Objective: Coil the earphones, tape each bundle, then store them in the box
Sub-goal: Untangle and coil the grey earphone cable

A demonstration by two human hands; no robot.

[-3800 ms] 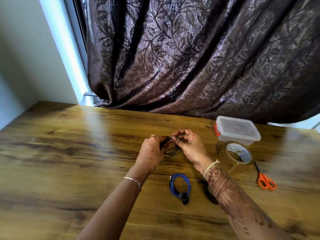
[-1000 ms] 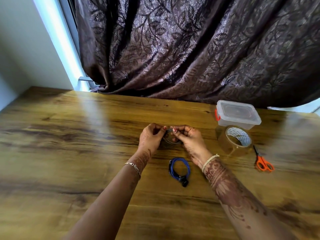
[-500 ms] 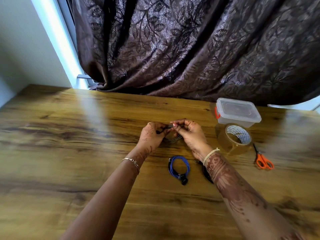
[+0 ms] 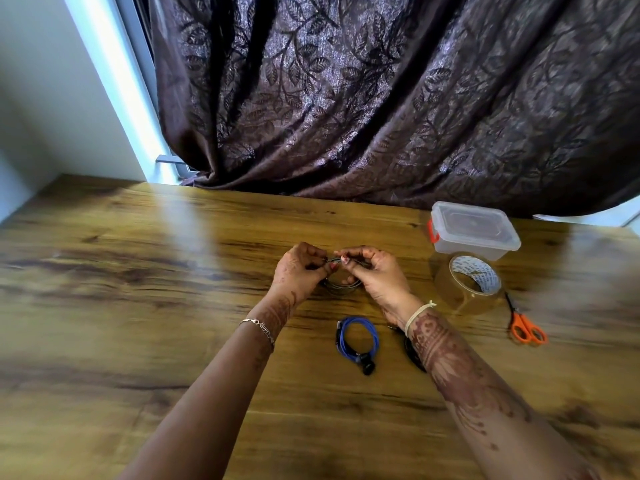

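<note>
A dark coiled earphone (image 4: 341,288) hangs as a small loop between both hands over the middle of the table. My left hand (image 4: 299,271) pinches its left side and my right hand (image 4: 375,273) pinches the top right, fingertips nearly touching. A blue coiled earphone (image 4: 358,337) lies on the table just in front of my hands. A black earphone bundle (image 4: 412,353) lies mostly hidden under my right forearm. The clear plastic box (image 4: 472,230), lid on, with an orange latch, stands at the back right. A roll of clear tape (image 4: 467,282) sits in front of it.
Orange-handled scissors (image 4: 524,325) lie to the right of the tape roll. A dark patterned curtain (image 4: 381,98) hangs down onto the far edge of the wooden table (image 4: 138,306). A wall and window frame are at the left.
Both hands stay together on the dark coil, which now hangs as a neater loop. The fingers have shifted slightly along the wire; the view has tilted a little.
</note>
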